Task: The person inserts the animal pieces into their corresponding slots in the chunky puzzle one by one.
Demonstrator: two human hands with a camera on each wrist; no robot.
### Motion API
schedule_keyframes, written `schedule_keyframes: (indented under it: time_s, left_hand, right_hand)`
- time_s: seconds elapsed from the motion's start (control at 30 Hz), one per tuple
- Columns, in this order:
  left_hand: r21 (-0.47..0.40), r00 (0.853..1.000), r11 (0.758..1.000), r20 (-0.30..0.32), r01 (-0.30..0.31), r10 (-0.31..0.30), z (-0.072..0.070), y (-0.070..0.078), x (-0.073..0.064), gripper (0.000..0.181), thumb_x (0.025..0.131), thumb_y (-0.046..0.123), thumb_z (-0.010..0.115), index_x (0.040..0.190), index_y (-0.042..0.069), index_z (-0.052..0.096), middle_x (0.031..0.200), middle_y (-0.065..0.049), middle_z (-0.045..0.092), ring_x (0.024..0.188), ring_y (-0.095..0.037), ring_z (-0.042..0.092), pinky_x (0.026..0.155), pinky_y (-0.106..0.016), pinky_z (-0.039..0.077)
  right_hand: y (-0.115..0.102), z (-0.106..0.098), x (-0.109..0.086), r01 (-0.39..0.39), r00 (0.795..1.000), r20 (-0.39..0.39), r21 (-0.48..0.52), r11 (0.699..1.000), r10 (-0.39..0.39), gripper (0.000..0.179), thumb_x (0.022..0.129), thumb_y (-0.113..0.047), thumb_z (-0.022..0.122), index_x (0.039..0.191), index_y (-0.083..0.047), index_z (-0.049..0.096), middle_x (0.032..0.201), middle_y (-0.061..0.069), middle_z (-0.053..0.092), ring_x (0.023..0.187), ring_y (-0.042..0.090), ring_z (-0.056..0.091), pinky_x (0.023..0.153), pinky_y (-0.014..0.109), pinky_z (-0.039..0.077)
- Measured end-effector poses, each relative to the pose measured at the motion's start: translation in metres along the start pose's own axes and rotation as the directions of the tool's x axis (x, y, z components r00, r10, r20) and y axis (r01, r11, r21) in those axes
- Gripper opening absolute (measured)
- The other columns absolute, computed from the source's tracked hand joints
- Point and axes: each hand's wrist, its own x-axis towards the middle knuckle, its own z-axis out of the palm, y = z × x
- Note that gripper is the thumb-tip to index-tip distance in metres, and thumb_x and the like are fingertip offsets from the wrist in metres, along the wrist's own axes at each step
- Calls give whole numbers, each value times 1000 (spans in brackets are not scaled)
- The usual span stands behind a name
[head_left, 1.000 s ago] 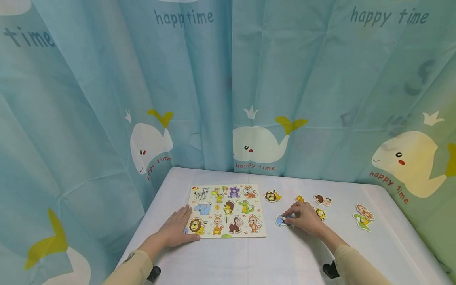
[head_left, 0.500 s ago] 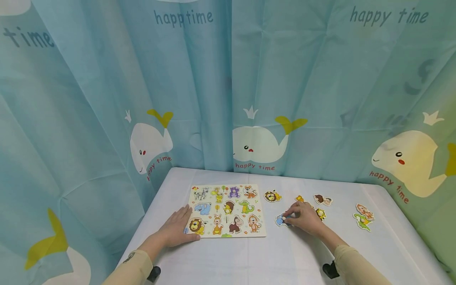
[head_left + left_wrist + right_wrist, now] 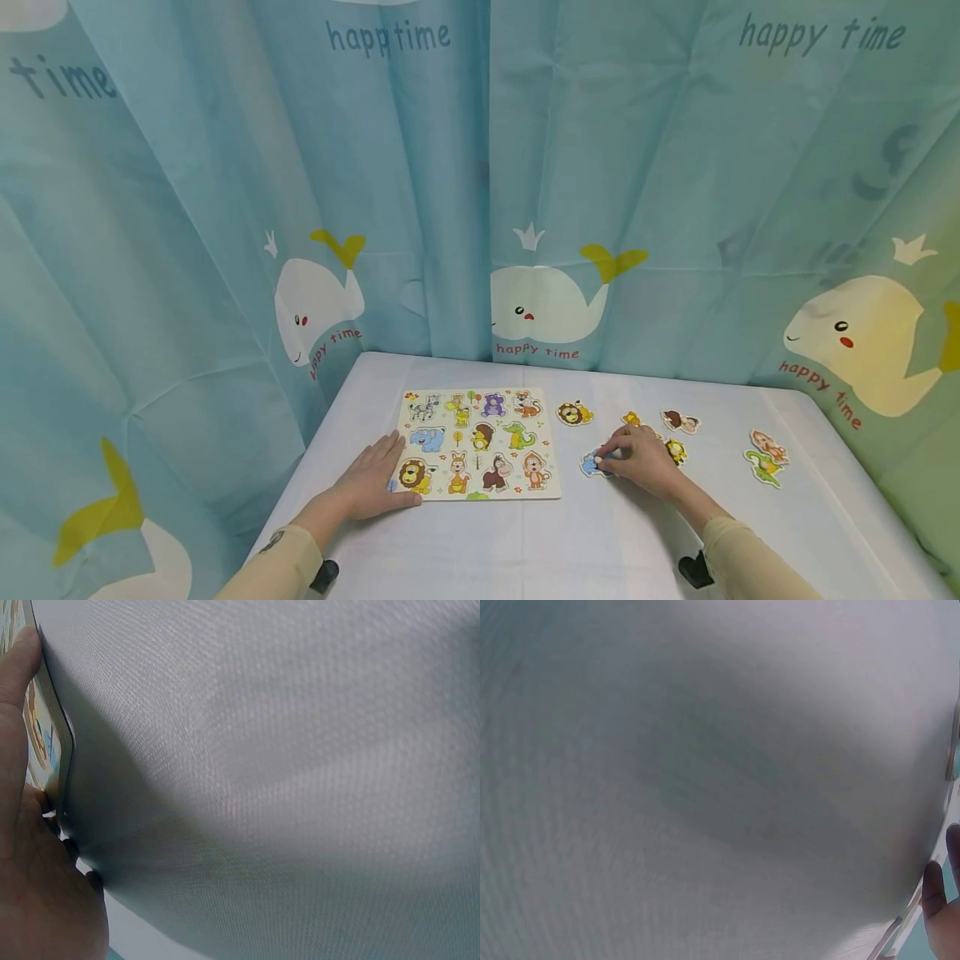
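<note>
Hardly anything has been moved since earlier: by the right hand [image 3: 645, 460], angled inward, a blue piece [image 3: 590, 464] is pinched. Left of that hand, a board [image 3: 467, 455] is touched by the spread left hand [image 3: 369, 482]; white cloth [image 3: 517, 550] is laid beneath both, a whale-printed curtain [image 3: 420, 175] hung beyond.

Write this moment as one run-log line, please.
Left grip: touching animal puzzle board; right grip: pinching blue animal piece; lion piece: loose on table
</note>
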Motion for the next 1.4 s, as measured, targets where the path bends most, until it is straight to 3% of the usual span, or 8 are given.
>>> schedule_keyframes:
  time_s: [1.4]
  left_hand:
    - [-2,1000,1000,2,5,-5,0,0,0,114,81,68,73,159,-2,28,168,-19,21,154,-37,18,125,-52,17]
  right_hand:
    - [2,1,1,28,999,-19,-3,1000,-28,11,81,-27,88,82,-33,78,100,-7,61,102,23,50,81,40,42]
